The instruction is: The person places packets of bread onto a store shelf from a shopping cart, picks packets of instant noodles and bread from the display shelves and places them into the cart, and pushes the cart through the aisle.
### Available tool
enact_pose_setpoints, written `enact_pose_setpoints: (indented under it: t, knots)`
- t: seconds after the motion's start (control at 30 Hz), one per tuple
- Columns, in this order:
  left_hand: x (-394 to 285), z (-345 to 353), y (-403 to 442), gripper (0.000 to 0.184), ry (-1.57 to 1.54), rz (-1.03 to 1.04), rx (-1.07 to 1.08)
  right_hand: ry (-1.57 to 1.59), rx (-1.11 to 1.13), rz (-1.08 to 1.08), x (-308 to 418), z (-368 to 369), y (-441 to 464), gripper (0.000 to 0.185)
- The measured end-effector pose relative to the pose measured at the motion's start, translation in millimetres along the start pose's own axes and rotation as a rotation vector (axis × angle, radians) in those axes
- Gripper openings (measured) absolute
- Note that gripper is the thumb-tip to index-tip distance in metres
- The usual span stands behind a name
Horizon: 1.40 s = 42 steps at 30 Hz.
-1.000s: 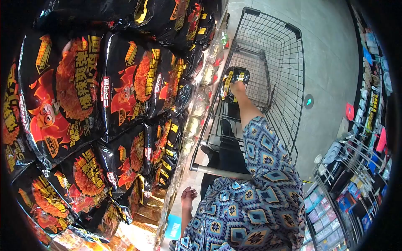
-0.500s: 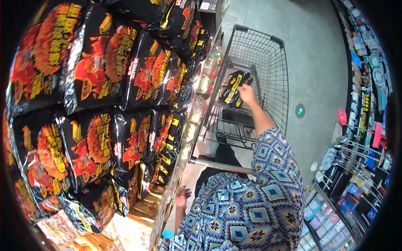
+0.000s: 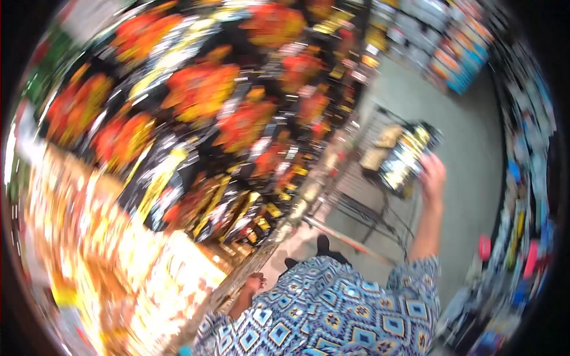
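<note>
My right hand (image 3: 433,173) grips the right side of a glossy black and yellow snack bag (image 3: 404,165). The bag is over the wire shopping cart (image 3: 369,221), whose basket it partly covers; tan patches show beside it, too blurred to name. Low on the left, my left hand (image 3: 256,283) hangs beside the shelf edge with loosely bent fingers and nothing visible in it. Motion smears the whole view.
Stacked black snack bags with red and orange prints (image 3: 202,89) fill the shelf on the left. Brightly lit packets (image 3: 166,279) lie below them. The cart's handle (image 3: 347,238) crosses before my feet. Stocked shelves (image 3: 522,196) line the right side; blue and orange goods (image 3: 460,56) stand ahead.
The view has swung, so the shelf goods and cart appear tilted and blurred. The snack bag in my right hand now looks larger and higher above the cart. My left hand still hangs low.
</note>
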<state>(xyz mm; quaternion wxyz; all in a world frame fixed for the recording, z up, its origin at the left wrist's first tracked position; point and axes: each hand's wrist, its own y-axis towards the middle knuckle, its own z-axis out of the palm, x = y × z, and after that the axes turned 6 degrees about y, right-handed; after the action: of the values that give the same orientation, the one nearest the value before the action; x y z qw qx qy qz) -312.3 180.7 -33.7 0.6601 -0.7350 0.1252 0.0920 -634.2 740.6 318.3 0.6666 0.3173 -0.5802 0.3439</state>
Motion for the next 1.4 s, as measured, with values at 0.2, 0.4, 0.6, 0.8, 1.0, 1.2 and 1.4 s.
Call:
enact_pose_setpoints:
  t: [0.2,0.4,0.6,0.8,1.0,1.2,1.4]
  knots:
    - [8,-11,44,0.022,0.128,0.368,-0.122,0.227,0.462,0.159,75,41,-75,0.008]
    - [26,0,32,0.021,-0.189,0.321,-0.141,0.406,0.845,0.297,101,110,-130,0.018]
    - [89,-3,25,0.016,-0.301,0.181,-0.225,0.535,1.02,0.344,156,194,-167,0.05]
    - [121,2,1,0.018,-0.372,0.11,-0.231,0.711,0.889,0.347,230,302,-253,0.028]
    - [139,16,11,0.019,-0.552,0.093,-0.158,0.691,1.232,0.292,229,389,-241,0.011]
    - [127,29,3,0.02,-0.58,0.099,-0.244,0.471,1.108,0.16,223,466,-254,0.015]
    - [147,31,23,0.029,-0.603,0.084,-0.213,0.268,1.162,0.12,214,503,-256,0.021]
